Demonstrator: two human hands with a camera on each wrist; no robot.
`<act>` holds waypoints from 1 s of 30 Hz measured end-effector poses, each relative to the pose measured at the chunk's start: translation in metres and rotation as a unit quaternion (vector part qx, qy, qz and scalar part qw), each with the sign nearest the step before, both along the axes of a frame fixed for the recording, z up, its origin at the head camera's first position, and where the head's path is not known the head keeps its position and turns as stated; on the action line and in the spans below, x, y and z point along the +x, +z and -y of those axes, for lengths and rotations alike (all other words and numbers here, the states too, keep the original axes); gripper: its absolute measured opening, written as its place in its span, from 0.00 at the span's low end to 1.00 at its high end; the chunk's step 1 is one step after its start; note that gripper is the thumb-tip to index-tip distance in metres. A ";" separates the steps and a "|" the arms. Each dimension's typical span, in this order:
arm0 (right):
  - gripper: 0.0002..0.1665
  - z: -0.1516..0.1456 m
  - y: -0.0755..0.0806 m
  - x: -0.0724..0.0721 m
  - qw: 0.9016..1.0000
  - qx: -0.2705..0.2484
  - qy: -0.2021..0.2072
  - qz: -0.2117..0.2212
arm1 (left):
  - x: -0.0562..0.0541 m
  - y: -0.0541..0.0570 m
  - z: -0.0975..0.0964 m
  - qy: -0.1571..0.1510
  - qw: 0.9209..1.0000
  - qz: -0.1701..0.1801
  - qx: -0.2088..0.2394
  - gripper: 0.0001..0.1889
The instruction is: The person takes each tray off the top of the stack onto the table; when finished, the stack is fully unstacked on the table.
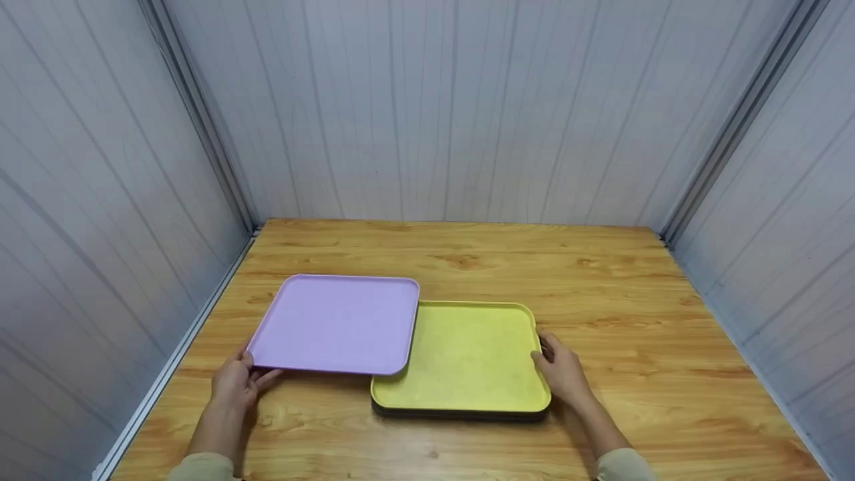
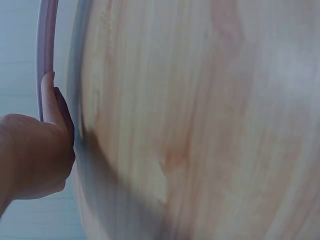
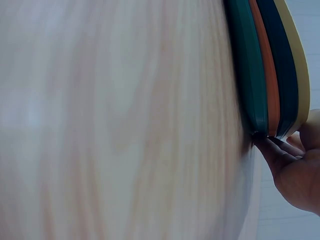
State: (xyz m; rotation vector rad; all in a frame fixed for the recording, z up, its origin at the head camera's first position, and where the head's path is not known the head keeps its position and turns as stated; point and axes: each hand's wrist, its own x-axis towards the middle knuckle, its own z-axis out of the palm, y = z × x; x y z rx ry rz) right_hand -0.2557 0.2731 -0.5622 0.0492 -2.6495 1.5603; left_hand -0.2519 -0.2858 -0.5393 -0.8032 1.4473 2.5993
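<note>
A lilac rectangular tray is held by my left hand at its near left corner, thumb over the rim and fingers beneath. It is raised off the table, and its right side overlaps a yellow tray in the head view. That yellow tray tops a stack. In the right wrist view, a dark blue tray, an orange tray and a green tray show under it. My right hand grips the stack's right side, thumb at the yellow rim and fingertips down by the lower trays' edges.
The stack stands on a wood-grain table. Pale panelled walls enclose it at the back, left and right. Bare tabletop lies behind the trays and to the right of the stack.
</note>
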 end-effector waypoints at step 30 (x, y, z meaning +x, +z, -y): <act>0.31 0.000 0.000 -0.001 1.000 0.015 -0.003 0.010 | -0.011 0.004 0.034 0.026 0.999 0.041 0.002 0.29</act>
